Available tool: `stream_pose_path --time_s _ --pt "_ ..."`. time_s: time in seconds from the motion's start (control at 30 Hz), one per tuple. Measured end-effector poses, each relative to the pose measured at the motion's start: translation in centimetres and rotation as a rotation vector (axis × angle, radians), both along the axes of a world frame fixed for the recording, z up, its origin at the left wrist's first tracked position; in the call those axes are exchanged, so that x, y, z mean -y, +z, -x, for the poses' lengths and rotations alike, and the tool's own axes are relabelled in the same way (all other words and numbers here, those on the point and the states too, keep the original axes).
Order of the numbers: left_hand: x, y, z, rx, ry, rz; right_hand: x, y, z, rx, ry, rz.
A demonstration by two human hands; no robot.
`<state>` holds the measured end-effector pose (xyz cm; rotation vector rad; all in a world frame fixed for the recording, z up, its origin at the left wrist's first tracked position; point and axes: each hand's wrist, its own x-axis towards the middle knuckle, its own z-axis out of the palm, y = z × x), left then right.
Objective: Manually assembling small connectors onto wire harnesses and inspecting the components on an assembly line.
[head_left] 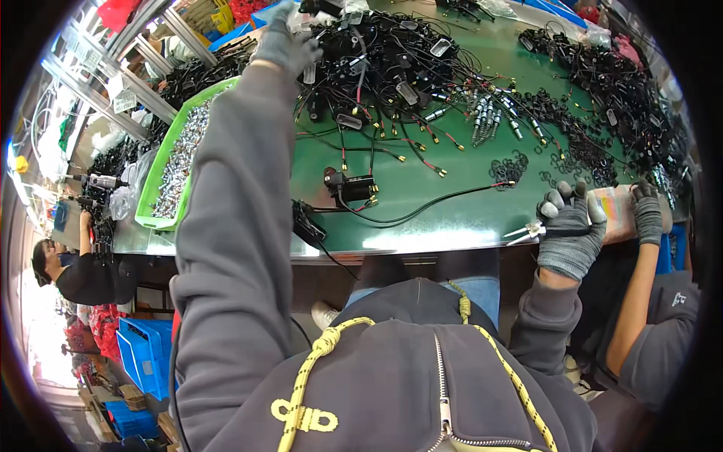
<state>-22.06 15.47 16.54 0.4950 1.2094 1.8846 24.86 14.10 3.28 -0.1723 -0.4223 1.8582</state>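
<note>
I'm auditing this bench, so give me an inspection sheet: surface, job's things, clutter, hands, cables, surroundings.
Surface: green tabletop, glare along near edge.
Job's things: pronged metal tool; piled wired black parts.
Clutter: black rings and silver cylinders lie loose.
Hands: left hand blurred by the pile, grip unclear; right hand holds the tool.
Cables: thin cable hangs over near edge.
Surroundings: green tray at left, co-worker's gloved hand at right.
</note>
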Motion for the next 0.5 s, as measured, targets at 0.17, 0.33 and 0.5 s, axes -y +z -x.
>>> stream_pose_path --time_s 0.17,0.33,0.5 --pt "9.4 -2.5 -2.7 -0.889 -0.451 0.384 -1.0 -1.9 -3.0 0.093 -0.075 -0.032" --pt "19.2 -5.5 -10.3 -1.59 -0.421 0.682 0.2 0.9 0.8 0.587 -0.312 -0.24" --pt "19.2 -9.3 -14.5 -1.717 -0.192 0.64 -0.9 2.0 5.2 1.03 -0.343 -0.674"
